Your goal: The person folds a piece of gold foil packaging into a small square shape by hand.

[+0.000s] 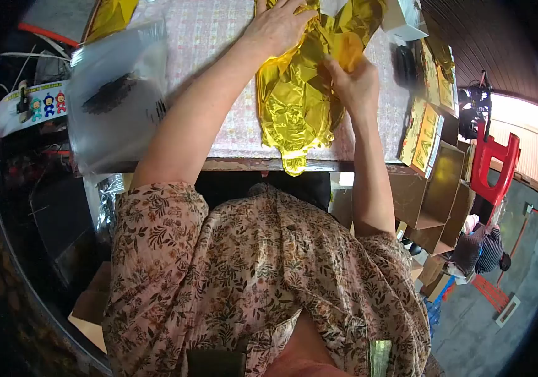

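Note:
A flat, crinkled gold foil balloon lies on the checked cloth of the table, its small rounded tab hanging over the front edge. My left hand is at the balloon's upper left part, fingers bent over the foil; the fingertips are partly cut off by the top of the view. On the other side, my right hand pinches a fold of the foil, thumb on the near face and fingers partly hidden by the gold film.
Left on the table lies a stack of clear plastic bags. Another gold foil piece sits at the far left corner. Cardboard boxes line the right side, near a black object. A red stool and another person are farther right.

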`<state>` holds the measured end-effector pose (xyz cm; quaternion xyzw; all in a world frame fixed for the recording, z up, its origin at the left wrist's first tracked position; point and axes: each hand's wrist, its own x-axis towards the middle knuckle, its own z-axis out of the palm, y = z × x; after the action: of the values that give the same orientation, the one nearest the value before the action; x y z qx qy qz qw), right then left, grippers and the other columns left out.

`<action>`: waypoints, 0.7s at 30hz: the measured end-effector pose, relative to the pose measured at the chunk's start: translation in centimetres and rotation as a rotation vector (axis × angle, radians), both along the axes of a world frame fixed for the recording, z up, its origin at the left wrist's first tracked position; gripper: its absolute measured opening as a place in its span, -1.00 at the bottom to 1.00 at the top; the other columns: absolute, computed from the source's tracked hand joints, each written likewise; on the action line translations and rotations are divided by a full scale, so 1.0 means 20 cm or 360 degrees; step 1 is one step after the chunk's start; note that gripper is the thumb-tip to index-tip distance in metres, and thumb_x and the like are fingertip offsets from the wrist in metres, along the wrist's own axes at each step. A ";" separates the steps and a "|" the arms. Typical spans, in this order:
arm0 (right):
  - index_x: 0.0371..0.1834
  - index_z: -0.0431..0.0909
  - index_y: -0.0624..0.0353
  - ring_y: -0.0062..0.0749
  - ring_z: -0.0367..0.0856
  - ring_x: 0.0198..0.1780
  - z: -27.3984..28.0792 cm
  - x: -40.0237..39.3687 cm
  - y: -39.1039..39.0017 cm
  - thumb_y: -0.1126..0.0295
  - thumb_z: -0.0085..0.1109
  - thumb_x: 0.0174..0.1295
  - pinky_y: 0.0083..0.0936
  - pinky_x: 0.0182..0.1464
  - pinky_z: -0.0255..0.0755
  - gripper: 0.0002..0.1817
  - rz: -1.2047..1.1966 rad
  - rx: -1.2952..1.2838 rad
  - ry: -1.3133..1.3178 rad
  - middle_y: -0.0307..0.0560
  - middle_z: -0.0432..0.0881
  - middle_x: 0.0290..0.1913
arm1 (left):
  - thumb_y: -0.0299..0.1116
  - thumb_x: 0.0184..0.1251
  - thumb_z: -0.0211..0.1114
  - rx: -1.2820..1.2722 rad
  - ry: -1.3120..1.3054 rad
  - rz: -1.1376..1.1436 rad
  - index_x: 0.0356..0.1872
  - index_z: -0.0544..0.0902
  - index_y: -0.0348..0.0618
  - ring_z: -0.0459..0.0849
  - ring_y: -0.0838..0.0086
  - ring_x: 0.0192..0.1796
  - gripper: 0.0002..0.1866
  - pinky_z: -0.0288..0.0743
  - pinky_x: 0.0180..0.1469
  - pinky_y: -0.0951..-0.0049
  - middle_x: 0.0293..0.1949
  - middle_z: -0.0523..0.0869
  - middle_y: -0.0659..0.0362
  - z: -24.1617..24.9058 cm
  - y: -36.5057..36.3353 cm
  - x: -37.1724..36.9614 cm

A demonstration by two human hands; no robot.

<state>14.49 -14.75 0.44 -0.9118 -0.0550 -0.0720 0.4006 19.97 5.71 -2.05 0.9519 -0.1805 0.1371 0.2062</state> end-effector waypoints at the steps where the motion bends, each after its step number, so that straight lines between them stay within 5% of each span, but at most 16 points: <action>1: -0.18 0.74 0.46 -0.30 0.81 -0.35 0.02 0.01 0.01 0.31 0.49 0.27 -0.34 -0.27 0.62 -0.66 -0.0007 0.0001 0.0003 0.13 0.84 -0.32 | -0.26 0.56 0.11 -0.0016 -0.0036 -0.0007 0.36 0.62 0.03 0.51 0.12 0.43 -0.58 0.00 0.56 -0.39 0.34 0.56 0.00 0.00 0.00 0.00; 3: -0.24 0.76 0.46 0.01 0.84 -0.33 0.06 0.03 0.04 0.17 0.55 0.16 -0.18 -0.22 0.64 -0.55 -0.0190 -0.0543 0.0058 0.27 0.81 -0.33 | -0.27 0.56 0.12 -0.0026 -0.0021 -0.0009 0.36 0.62 0.03 0.52 0.12 0.43 -0.58 0.00 0.56 -0.40 0.33 0.56 0.01 0.00 0.00 0.00; 5: -0.25 0.76 0.46 0.18 0.82 -0.29 -0.03 0.08 0.01 0.09 0.56 0.09 -0.10 -0.19 0.64 -0.48 -0.0199 -0.0541 0.0080 0.36 0.78 -0.33 | -0.28 0.55 0.13 -0.0041 0.0001 -0.0005 0.36 0.62 0.04 0.52 0.12 0.42 -0.58 0.01 0.56 -0.40 0.33 0.56 0.02 -0.03 -0.01 0.00; 8: -0.27 0.76 0.46 0.16 0.82 -0.29 0.00 0.05 0.04 0.14 0.54 0.10 -0.11 -0.19 0.65 -0.53 -0.0190 -0.0481 0.0000 0.35 0.79 -0.33 | -0.31 0.54 0.13 0.0146 -0.0429 0.0140 0.36 0.62 0.05 0.53 0.12 0.41 -0.58 0.02 0.55 -0.39 0.32 0.55 0.03 -0.08 -0.02 -0.01; 10: -0.18 0.75 0.43 0.02 0.85 -0.27 0.06 0.02 0.08 0.15 0.55 0.14 -0.20 -0.18 0.65 -0.53 -0.0113 -0.0541 -0.0074 0.28 0.82 -0.30 | -0.32 0.54 0.12 -0.0024 0.0049 -0.0007 0.37 0.61 0.06 0.52 0.12 0.41 -0.57 0.03 0.54 -0.39 0.32 0.55 0.03 0.04 0.00 -0.02; 14: 0.08 0.67 0.37 -0.35 0.82 -0.23 0.06 -0.01 0.02 0.30 0.42 0.36 -0.39 -0.15 0.65 -0.63 0.0134 -0.0133 -0.0192 0.12 0.85 -0.22 | -0.33 0.54 0.12 -0.0003 0.0081 0.0013 0.38 0.60 0.06 0.53 0.12 0.41 -0.56 0.03 0.55 -0.38 0.31 0.55 0.04 0.07 0.01 -0.03; 19: 0.20 0.64 0.38 -0.34 0.80 -0.15 0.06 -0.04 0.08 0.43 0.35 0.41 -0.41 -0.10 0.64 -0.64 0.0054 0.0037 -0.0052 0.10 0.84 -0.10 | -0.25 0.53 0.16 0.0005 -0.0107 0.0019 0.39 0.59 0.07 0.53 0.10 0.38 -0.55 0.02 0.54 -0.36 0.33 0.54 0.01 -0.05 0.00 0.02; 21: 0.24 0.63 0.37 -0.37 0.78 -0.06 0.02 -0.04 0.13 0.43 0.35 0.42 -0.41 -0.03 0.64 -0.62 0.0340 -0.0302 -0.0458 0.06 0.82 0.01 | -0.22 0.49 0.23 -0.0051 -0.0380 -0.0053 0.32 0.62 0.04 0.55 0.08 0.34 -0.58 0.13 0.50 -0.28 0.27 0.57 -0.02 -0.04 0.01 -0.03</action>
<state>13.59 -12.19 0.80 -0.9147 -0.2148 -0.1531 0.3062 19.32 5.90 -2.87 0.9223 -0.2173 0.2489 0.2008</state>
